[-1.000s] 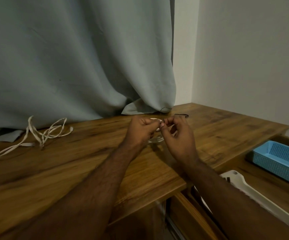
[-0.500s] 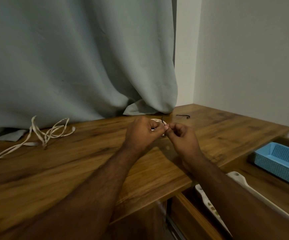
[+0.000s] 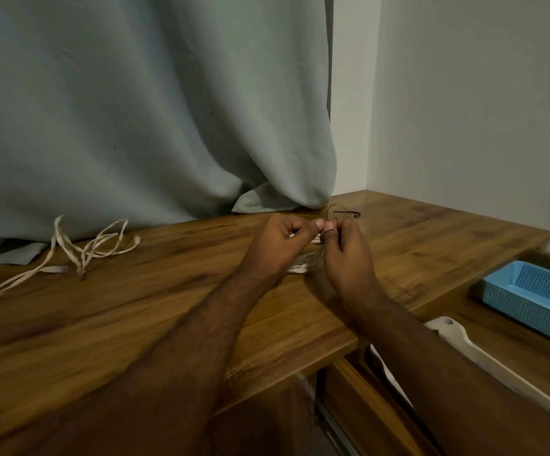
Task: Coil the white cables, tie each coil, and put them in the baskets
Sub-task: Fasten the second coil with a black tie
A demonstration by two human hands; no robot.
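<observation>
- The left hand (image 3: pixel 277 245) and the right hand (image 3: pixel 346 250) meet above the far middle of the brown wooden tabletop (image 3: pixel 142 324), thumbs touching tip to tip.
- Between and under them sits a small coil of white flat cable (image 3: pixel 303 262), mostly hidden by the hands; only its near loops show, close to the wood.
- The left hand's fingers are curled in, with thumb and forefinger pinching at the top of the coil.
- The right hand's fingers are likewise curled and pinch at the same spot; what sits between its fingertips is too small to make out, though it seems to be part of the coil or its tie.
- A thin black twist tie (image 3: pixel 342 212) lies on the tabletop just beyond the hands, near the hem of the curtain.
- A second, loose white flat cable (image 3: pixel 92 248) sprawls in untidy loops at the far left of the tabletop, well apart from the hands.
- A pale grey-green fabric curtain (image 3: pixel 135 110) hangs behind the table, its hem resting on the wood.
- A light blue perforated plastic basket (image 3: pixel 537 291) sits on a lower wooden surface to the right.
- A white plastic basket (image 3: pixel 464 343) lies near the right forearm, partly hidden by it.
</observation>
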